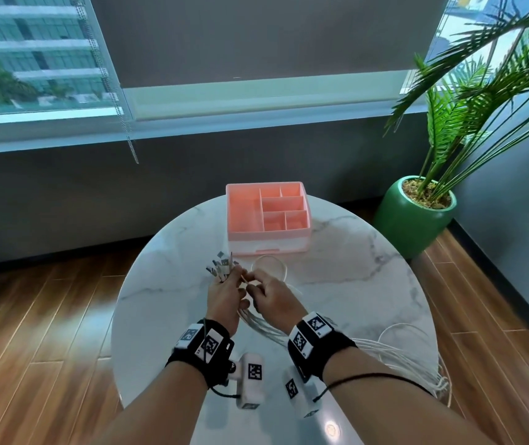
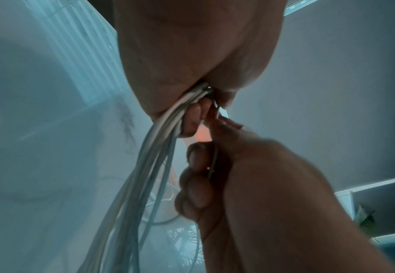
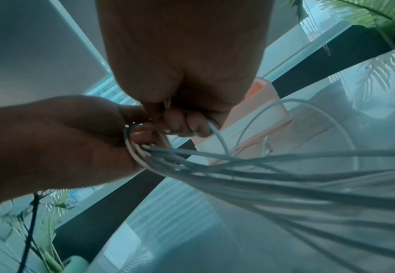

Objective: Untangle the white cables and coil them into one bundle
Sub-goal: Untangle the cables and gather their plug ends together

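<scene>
Over the middle of the round marble bench [image 1: 369,252], two hands meet close together. The left hand [image 1: 224,297] is curled tight around a bunch of white cables [image 3: 285,177], with the plug ends [image 1: 221,266] sticking up past its fingers. The right hand [image 1: 272,295] pinches one thin cable [image 3: 217,136] right beside the left hand's grip. From the left hand the cables run near and to the right, across the bench and over its right edge. One loose loop [image 1: 269,264] lies on the bench just past the hands, in front of the pink box [image 1: 266,216].

This looks like the sorting step: the ends are gathered, but the long parts are not wound up yet. Next, the right hand likely needs to add its cable to the bunch, then the long tails need winding into rings. Pulling hard could make a knot.
</scene>
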`<state>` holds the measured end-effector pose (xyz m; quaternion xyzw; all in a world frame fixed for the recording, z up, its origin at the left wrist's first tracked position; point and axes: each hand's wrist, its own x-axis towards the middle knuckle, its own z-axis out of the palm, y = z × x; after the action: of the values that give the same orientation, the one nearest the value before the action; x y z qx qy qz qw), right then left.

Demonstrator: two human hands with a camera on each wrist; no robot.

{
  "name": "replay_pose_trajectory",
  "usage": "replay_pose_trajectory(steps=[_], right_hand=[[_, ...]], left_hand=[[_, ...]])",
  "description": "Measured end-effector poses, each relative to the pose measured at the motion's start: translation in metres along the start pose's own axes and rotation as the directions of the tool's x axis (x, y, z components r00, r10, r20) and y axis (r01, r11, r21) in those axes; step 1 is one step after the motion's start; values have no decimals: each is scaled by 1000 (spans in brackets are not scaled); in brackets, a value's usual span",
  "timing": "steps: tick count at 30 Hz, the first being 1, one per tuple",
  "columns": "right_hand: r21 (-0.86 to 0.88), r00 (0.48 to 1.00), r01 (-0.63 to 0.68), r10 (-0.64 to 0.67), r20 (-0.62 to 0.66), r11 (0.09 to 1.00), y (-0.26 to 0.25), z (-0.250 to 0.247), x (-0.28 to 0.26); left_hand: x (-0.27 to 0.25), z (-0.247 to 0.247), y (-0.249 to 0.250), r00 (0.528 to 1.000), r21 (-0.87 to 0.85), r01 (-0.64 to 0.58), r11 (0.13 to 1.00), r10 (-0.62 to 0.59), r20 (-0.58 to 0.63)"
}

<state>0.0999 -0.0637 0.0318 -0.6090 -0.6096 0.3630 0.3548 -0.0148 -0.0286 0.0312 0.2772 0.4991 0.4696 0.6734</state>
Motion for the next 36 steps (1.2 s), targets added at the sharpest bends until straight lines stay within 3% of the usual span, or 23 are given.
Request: replay_pose_trajectory(steps=[4,9,12,15,19,22,24,29,30,33,36], right_hand=[[-112,985,-44,62,162,993,21,-21,-15],[-283,948,-200,259,187,938,71,-75,-32],[-358,939,-295,338,64,886,86,-118,-38],[-423,927,-372,356,-119,826,88,-169,-43],[-417,891,-422,284,-353,805,88,-231,-44],[-391,863,-438,257,-435,810,83,-249,-41],[-390,857,-450,266,-440,803,86,-246,-40],[-469,825,-564,486,-289,679,95,-200,-38],[-455,836,-548,475,-275,701,89,-185,-33],[-350,933,-354,302,-195,867,53,-133,-9],[-129,979,-201,196,-45,971,11,-80,15]], left_hand=[[3,-7,2,997,-179,12,984,-26,-75],[6,-15,2,993,-339,28,940,-65,-99],[6,-17,-2,996,-371,27,928,-55,-64],[10,-23,-4,993,-323,11,946,-48,-107],[8,-24,-6,994,-227,-11,974,-14,-109],[5,-19,-7,998,-185,-14,983,1,-69],[4,-16,-6,999,-160,-2,987,-4,-40],[1,-12,-3,999,-79,16,997,-12,53],[0,-11,-4,997,-63,17,998,-13,70],[-2,-6,-6,994,-29,23,999,-20,107],[-4,-1,-7,991,7,30,1000,-30,128]])
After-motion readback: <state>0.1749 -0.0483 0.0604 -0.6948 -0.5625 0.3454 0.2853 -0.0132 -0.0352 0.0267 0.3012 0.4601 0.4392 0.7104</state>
